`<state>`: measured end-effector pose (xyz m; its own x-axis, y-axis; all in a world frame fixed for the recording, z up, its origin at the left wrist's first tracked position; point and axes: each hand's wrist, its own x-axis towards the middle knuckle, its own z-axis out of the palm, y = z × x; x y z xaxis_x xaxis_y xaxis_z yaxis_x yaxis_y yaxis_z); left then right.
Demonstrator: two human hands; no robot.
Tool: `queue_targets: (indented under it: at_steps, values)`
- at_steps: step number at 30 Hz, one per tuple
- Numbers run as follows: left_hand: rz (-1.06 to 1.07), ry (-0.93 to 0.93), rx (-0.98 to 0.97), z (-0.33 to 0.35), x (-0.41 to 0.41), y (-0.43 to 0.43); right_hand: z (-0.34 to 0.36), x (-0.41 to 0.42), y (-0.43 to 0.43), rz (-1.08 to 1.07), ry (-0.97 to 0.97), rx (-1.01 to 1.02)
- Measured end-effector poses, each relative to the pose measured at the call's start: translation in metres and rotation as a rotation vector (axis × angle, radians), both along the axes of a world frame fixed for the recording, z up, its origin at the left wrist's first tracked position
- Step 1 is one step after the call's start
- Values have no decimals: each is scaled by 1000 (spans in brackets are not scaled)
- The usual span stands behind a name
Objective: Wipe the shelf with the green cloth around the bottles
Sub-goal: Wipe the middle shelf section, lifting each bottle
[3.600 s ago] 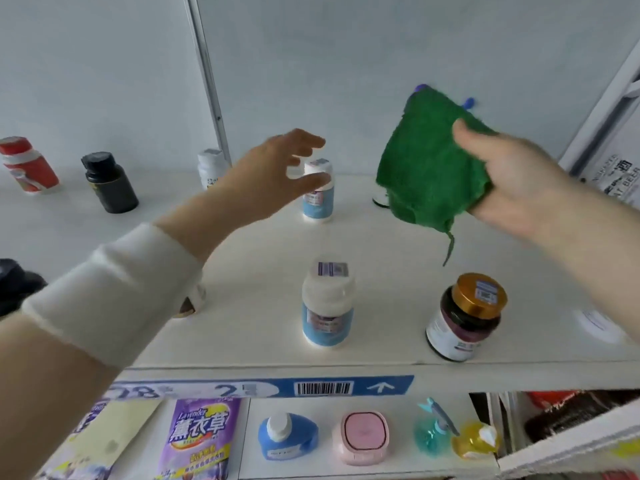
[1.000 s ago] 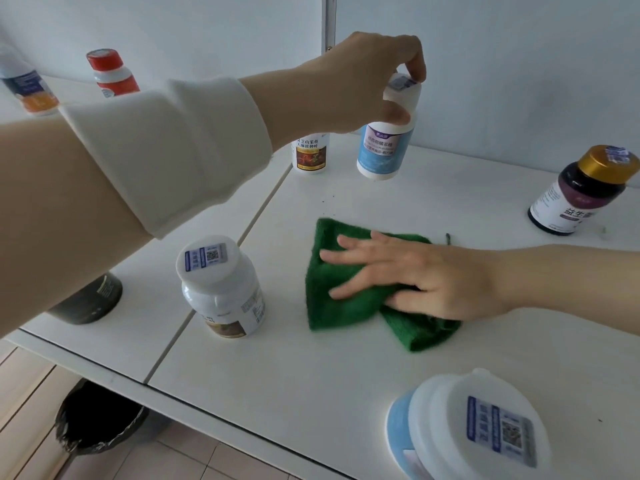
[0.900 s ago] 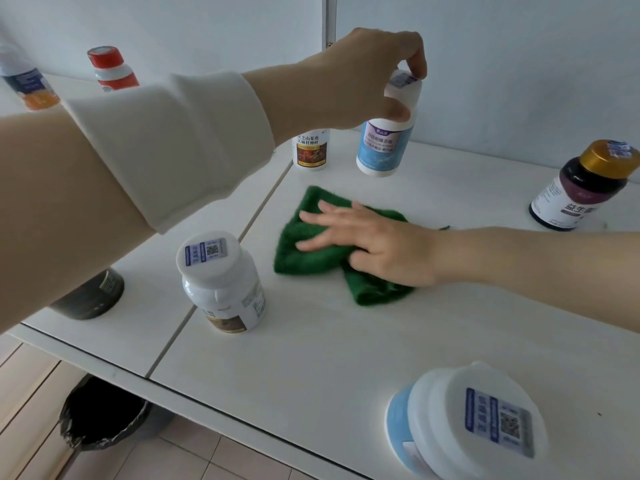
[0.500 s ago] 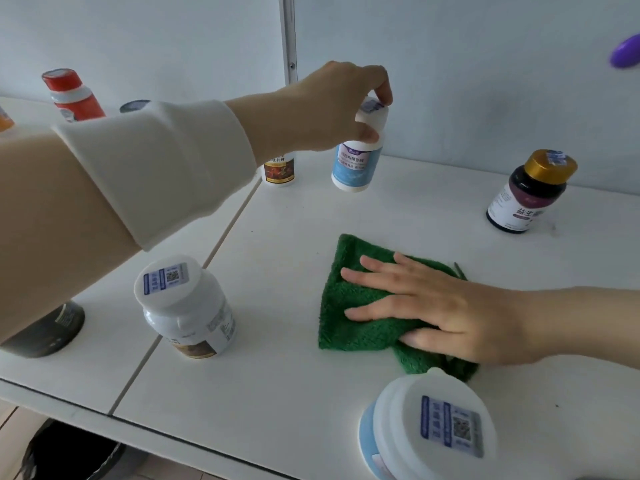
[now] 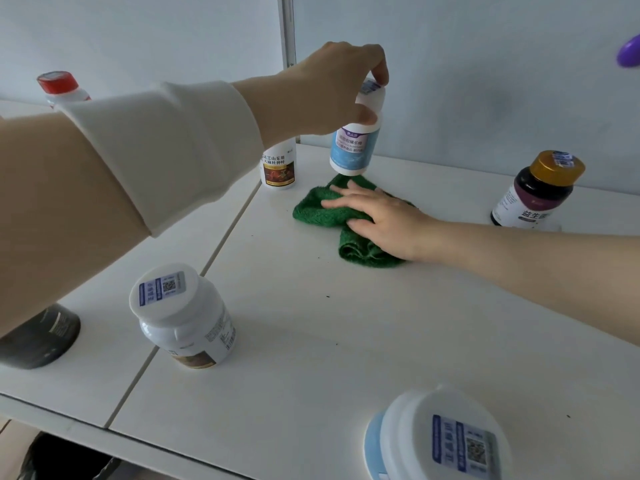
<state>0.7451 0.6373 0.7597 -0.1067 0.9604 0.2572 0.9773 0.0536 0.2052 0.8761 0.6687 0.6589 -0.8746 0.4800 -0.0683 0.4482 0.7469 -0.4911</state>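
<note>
Pressing the green cloth (image 5: 322,211) flat against the white shelf (image 5: 346,323) with the right hand (image 5: 384,223), fingers lying straight and slightly spread across the top of the cloth, palm covering its right part. Holding a blue-labelled bottle (image 5: 351,154) by its white cap with the left hand (image 5: 332,88), thumb and fingertips curling round the cap, base hanging just over the far edge of the cloth. Leaving a brown-labelled white bottle (image 5: 278,168) standing just left of the cloth, a gold-capped dark bottle (image 5: 535,190) standing well to the right of the cloth, a white-lidded bottle (image 5: 187,320) and a black bottle (image 5: 41,337) sitting nearer than the cloth and to its left, and a blue bottle with a white lid (image 5: 440,441) sitting well in front of the cloth.
</note>
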Motion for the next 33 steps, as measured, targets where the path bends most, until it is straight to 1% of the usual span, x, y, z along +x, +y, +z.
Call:
queue_targets:
  at_steps: [2,3,5,6,8,10,14,16,18,19,20,22,23,24,26,28,29,30,33]
  values:
    - [3,-1,10,0,0,0,4,5,-4,-114,97,-83]
    - [2,0,15,1,-1,1,6,2,-4,-192,151,-86]
    - [0,-1,27,2,-1,2,4,-12,-2,-276,171,-30]
    - [1,-1,32,3,-1,2,2,-21,-2,-270,145,-1]
    - [2,-3,44,3,-1,3,-2,-33,-7,-192,114,-2]
    - [4,-8,58,4,-2,4,-2,-38,-14,-85,107,-51]
    - [6,-10,79,4,-2,4,2,-19,-33,125,94,-148]
    - [-4,-15,85,4,-1,4,3,2,-41,241,45,-256]
    - [-13,-26,88,5,-1,2,9,19,-45,304,-7,-419]
    - [-17,-29,89,6,-1,2,13,22,-45,294,15,-475]
    - [-20,-29,92,6,-1,1,17,22,-43,254,86,-490]
    - [-21,-20,94,7,-2,0,20,9,-34,99,294,-416]
    - [-21,-13,91,7,-3,-1,18,-1,-29,23,372,-351]
    - [-22,-6,85,7,-4,-1,16,-12,-26,-28,412,-295]
    - [-24,7,69,5,-4,-3,8,-34,-25,-59,373,-200]
    - [-21,17,68,4,-4,-3,0,-50,-29,38,188,-108]
    - [-17,16,72,4,-3,-3,-1,-55,-32,110,98,-94]
    - [-14,11,78,3,-2,-3,0,-57,-36,179,48,-116]
    - [-16,-14,89,3,0,-4,6,-44,-42,306,17,-240]
